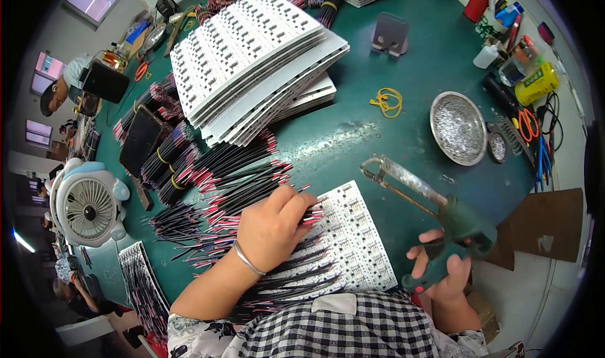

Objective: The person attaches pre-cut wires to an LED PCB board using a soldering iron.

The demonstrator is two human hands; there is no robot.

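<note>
Head view, taking the white circuit panel [353,232] near the table's front edge as the landmark: far to its left stands a small white desk fan [88,208]. Loose black wires with red tips [242,185] lie fanned just left of and over the panel. The left hand [272,227] rests on the panel's left part, fingers curled, pinching wire ends. Right of the panel, the right hand [444,271] is closed around a green-handled soldering gun [435,226]. Farther right and behind sits a round metal dish [458,128].
</note>
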